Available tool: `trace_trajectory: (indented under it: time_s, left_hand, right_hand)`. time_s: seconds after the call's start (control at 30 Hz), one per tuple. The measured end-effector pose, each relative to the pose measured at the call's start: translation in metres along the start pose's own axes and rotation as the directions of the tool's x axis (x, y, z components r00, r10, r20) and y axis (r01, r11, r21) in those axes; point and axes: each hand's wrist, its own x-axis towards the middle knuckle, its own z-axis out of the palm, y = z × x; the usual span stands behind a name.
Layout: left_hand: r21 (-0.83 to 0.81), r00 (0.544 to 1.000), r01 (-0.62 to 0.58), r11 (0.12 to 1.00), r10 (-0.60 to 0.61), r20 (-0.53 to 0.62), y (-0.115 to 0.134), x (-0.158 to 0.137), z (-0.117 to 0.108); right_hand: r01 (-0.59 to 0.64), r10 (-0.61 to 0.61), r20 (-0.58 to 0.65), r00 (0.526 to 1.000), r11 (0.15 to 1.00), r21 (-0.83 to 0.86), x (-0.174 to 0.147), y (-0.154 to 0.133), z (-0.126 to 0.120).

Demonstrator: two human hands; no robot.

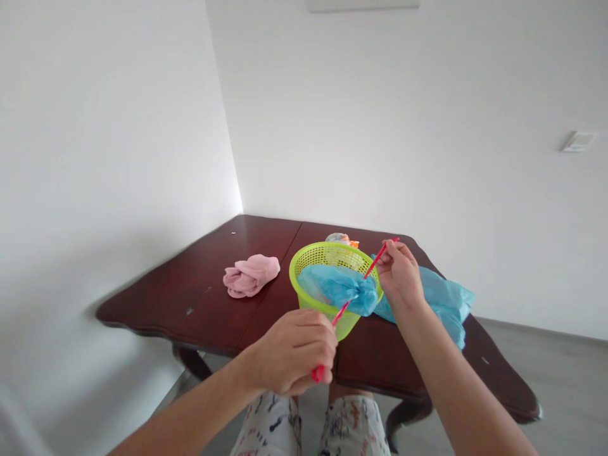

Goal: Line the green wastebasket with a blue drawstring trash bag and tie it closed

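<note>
A blue plastic bag (327, 282) lies in the mouth of a yellow-green mesh basket (298, 258), its gathered neck over the near right rim. Red drawstrings (342, 310) run out from that neck to both sides. My left hand (299, 348), in front of the basket, is closed around one string, and a red end pokes out below the fist. At the basket's right side, my right hand (398, 269) pinches the other string between thumb and fingers. Both strings look taut. What is inside the bag cannot be made out.
A crumpled pink cloth (251, 276) lies left of the basket on the dark wooden table (190, 278). Another blue plastic bag (444, 297) spreads at the right edge. Behind the basket sits a clear and orange package (339, 239). White walls border the table.
</note>
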Motion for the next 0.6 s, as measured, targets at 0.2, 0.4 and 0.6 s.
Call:
trace_trajectory:
  time_s: [0.2,0.4,0.6]
  left_hand:
    - [0.266,0.846,0.529,0.806,-0.525,-0.091,-0.006,0.002,-0.013]
    - [0.599,0.697,0.551,0.581,-0.715,0.052,-0.024,0.022,-0.026]
    - [-0.12,0.707,0.696,0.708,-0.705,-0.053,-0.066,0.033,-0.047]
  right_hand:
    - [-0.069,0.074,0.217,0.973,0.997,-0.032,-0.038,-0.041,0.021]
    - [0.04,0.033,0.432,0.901,0.986,-0.159,-0.096,-0.081,0.021]
    - [0.035,-0.029,0.034,0.999,0.976,-0.213,-0.149,-0.043,-0.053]
